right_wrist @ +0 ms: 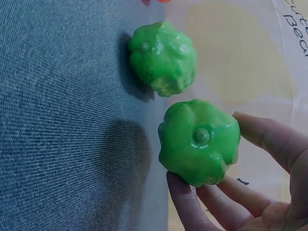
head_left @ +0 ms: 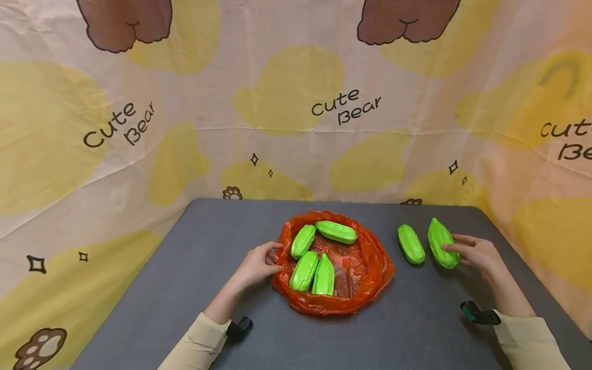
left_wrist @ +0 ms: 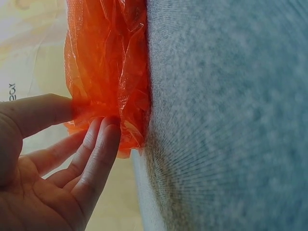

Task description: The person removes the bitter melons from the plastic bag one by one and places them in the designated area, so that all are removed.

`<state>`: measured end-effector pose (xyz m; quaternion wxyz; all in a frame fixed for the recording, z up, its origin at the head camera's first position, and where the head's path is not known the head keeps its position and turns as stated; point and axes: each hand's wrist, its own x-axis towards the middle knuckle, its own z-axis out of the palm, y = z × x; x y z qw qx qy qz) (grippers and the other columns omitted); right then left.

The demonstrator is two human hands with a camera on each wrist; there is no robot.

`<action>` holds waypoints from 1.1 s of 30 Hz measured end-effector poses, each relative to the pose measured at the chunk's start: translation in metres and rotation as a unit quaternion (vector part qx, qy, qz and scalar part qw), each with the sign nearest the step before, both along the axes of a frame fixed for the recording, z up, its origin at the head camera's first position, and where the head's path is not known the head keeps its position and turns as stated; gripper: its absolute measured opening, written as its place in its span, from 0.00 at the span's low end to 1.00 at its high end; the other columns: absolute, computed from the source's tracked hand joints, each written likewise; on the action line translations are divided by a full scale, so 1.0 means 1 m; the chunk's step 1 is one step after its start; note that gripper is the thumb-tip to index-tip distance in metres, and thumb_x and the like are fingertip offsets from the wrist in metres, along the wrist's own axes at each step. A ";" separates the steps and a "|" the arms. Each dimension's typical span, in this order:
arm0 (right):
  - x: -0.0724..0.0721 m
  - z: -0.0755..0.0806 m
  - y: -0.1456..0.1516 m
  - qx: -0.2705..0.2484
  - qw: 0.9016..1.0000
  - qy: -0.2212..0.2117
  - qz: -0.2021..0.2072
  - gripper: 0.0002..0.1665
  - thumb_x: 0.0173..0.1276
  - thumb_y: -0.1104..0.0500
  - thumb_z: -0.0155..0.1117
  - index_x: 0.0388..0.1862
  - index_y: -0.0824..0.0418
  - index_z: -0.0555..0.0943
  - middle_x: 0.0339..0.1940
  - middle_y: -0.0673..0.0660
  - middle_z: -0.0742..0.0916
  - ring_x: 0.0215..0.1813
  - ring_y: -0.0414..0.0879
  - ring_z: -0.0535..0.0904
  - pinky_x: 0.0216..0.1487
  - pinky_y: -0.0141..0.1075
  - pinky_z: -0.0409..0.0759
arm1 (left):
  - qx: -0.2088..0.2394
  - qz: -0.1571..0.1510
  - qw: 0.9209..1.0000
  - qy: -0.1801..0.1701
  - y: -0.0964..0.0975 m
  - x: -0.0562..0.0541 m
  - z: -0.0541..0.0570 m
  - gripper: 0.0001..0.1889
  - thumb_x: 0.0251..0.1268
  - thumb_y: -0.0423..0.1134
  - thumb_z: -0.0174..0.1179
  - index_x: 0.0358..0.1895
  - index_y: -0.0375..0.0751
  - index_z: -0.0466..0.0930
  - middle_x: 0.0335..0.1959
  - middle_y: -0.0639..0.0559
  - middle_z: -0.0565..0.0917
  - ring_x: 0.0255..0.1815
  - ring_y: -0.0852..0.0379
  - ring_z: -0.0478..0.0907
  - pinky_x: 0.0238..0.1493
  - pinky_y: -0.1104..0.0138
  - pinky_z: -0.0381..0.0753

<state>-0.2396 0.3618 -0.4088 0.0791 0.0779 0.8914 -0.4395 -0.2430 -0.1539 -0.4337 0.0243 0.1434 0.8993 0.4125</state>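
The right hand [head_left: 478, 254] is holding a green vegetable [head_left: 443, 244] between thumb and fingers, the grip only as wide as the vegetable itself. A second loose vegetable [head_left: 411, 244] is lying just beside it on the dark grey table [head_left: 208, 241], between the held one and the red plastic bag [head_left: 324, 307]. The left hand [head_left: 256, 263] is pinching the bag at its left side, thumb and fingers closing narrowly on the film.

The bag is standing open, its crumpled rim forming a rough ring around four more green vegetables. An upper-left one [head_left: 303, 241] and an upper-right one [head_left: 336, 232] are lying toward the far side; a lower-left one [head_left: 304, 271] and a lower-middle one [head_left: 324, 275] are resting side by side nearer the front. The right part of the bag's floor is showing as bare red film.

Only the head view is revealing these contents. The left wrist view is showing the bag's outer wall instead, wrinkled and translucent, with fingertips pressing against it. The right wrist view is presenting the held vegetable end-on, a small round nub showing at its middle, while a shadow is falling on the table apart from it.
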 end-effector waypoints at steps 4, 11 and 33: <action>-0.003 -0.003 0.002 0.001 1.000 -0.006 0.000 0.51 0.65 0.40 0.59 0.72 0.73 0.55 0.70 0.79 0.58 0.66 0.68 0.65 0.53 0.47 0.78 | 0.001 -0.004 1.000 0.000 0.000 0.000 0.000 0.26 0.51 0.32 0.68 0.57 0.38 0.76 0.33 0.48 0.81 0.27 0.60 0.78 0.30 0.68 0.78; -0.010 -0.009 0.002 -0.019 1.000 -0.015 -0.007 0.52 0.63 0.41 0.62 0.72 0.73 0.55 0.70 0.79 0.57 0.66 0.67 0.65 0.51 0.43 0.80 | 0.003 -0.005 1.000 0.001 0.000 0.000 0.001 0.26 0.51 0.32 0.68 0.57 0.38 0.76 0.33 0.48 0.81 0.27 0.59 0.78 0.30 0.68 0.78; -0.025 -0.017 -0.003 -0.043 0.997 -0.056 -0.011 0.53 0.64 0.42 0.61 0.73 0.74 0.50 0.71 0.79 0.54 0.68 0.73 0.58 0.62 0.53 0.70 | 0.003 -0.008 1.000 0.002 -0.002 0.001 0.001 0.26 0.51 0.32 0.67 0.57 0.38 0.76 0.33 0.47 0.81 0.27 0.60 0.79 0.28 0.68 0.78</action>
